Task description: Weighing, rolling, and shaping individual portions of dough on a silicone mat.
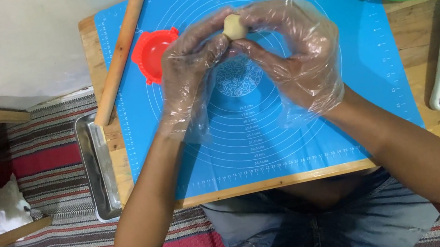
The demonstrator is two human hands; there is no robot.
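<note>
Left hand (190, 68) and right hand (293, 54), both gloved, pinch one dough ball (234, 27) above blue mat (371, 64), frame centre.

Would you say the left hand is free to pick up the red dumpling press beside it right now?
Probably not at once: the left hand shares the dough ball with the right hand, though the red press lies unobstructed beside it.
</note>
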